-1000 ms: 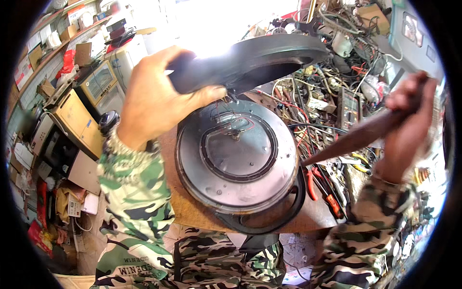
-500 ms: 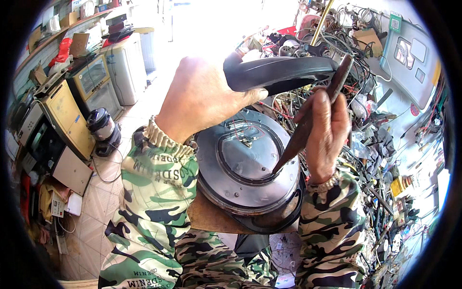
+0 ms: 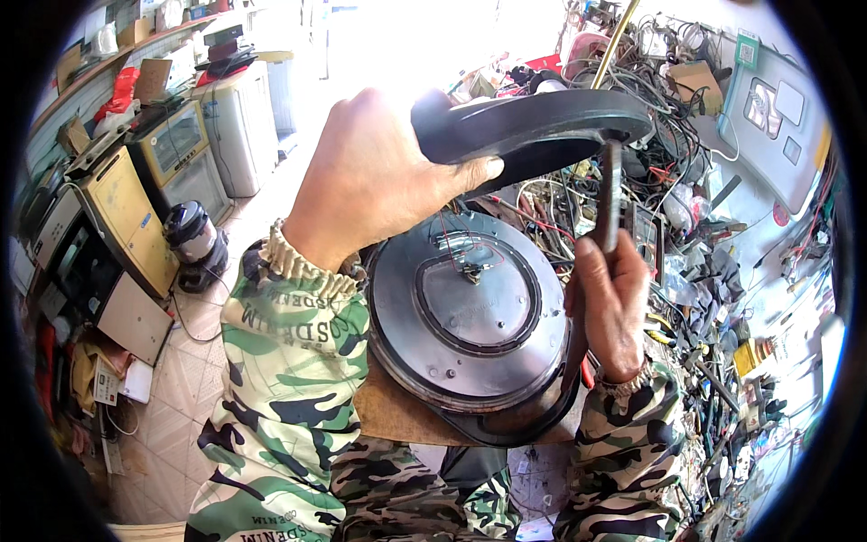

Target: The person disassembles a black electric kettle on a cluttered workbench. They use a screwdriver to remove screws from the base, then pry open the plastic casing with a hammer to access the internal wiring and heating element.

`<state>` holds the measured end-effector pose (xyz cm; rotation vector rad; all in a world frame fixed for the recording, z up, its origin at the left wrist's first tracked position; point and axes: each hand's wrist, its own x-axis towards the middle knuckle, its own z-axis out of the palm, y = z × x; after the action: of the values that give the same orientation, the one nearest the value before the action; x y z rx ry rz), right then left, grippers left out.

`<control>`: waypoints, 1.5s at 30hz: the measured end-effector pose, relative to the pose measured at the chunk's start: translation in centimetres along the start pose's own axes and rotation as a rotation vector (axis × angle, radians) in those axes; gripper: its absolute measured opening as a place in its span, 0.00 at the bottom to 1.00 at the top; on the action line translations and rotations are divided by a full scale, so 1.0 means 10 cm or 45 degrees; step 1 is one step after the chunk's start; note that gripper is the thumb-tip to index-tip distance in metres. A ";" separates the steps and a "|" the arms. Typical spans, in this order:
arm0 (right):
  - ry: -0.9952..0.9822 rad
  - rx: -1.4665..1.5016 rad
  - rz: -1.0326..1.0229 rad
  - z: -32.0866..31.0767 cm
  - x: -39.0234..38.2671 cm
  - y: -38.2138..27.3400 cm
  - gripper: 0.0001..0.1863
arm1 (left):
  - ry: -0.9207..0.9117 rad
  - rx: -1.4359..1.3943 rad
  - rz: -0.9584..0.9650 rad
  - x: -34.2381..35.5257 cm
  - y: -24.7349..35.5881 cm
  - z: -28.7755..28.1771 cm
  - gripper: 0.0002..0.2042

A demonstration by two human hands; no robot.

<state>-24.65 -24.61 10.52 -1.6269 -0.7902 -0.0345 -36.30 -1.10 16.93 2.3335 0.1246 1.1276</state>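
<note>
My left hand (image 3: pixel 366 172) grips a thick black curved plastic piece (image 3: pixel 542 117), thumb under its near side. Beneath its right end is the upper tip of a dark, rusty metal bar (image 3: pixel 610 194); whether they touch I cannot tell. My right hand (image 3: pixel 614 298) is closed around the bar, and its tapered lower part hangs beside the round metal pan base (image 3: pixel 424 339). That base shows a dark ring-shaped element (image 3: pixel 533 321) and thin red wires (image 3: pixel 483 246). A black loop handle (image 3: pixel 515 436) juts from its near right side.
The base rests on a brown board (image 3: pixel 388 406) in front of my legs. Tangled cables (image 3: pixel 668 172) and loose parts are heaped along the right. Old appliances (image 3: pixel 135 217) line the left wall, and a black-and-white canister-shaped device (image 3: pixel 194 244) stands on the tiled floor.
My right hand has moved down, bringing the bar's upper tip beneath the black piece's right end. The bar's tapered end has swung rightward off the base. The black piece has shifted slightly.
</note>
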 end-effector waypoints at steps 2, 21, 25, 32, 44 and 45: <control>-0.025 -0.099 -0.050 0.06 0.06 0.05 0.13 | -0.019 -0.010 0.005 -0.01 -0.01 -0.02 0.21; 0.146 0.203 -0.230 0.27 0.50 -0.31 0.13 | 0.294 0.012 0.162 0.00 0.11 0.09 0.22; 0.067 0.270 -0.285 0.40 0.58 -0.45 0.14 | 0.364 0.005 0.129 -0.03 0.14 -0.11 0.23; 0.013 0.310 -0.217 0.21 0.52 -0.37 0.13 | 0.334 -0.073 0.172 -0.02 0.18 0.11 0.25; 0.001 0.115 -0.149 0.06 0.41 -0.25 0.13 | 0.354 -0.016 0.101 -0.04 0.24 0.17 0.24; -0.010 0.175 -0.171 0.05 0.38 -0.21 0.13 | 0.367 -0.022 0.090 -0.05 0.27 0.14 0.24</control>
<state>-23.04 -22.40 13.87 -1.4433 -0.8877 -0.0678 -35.91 -4.11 17.23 2.1626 0.1375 1.4895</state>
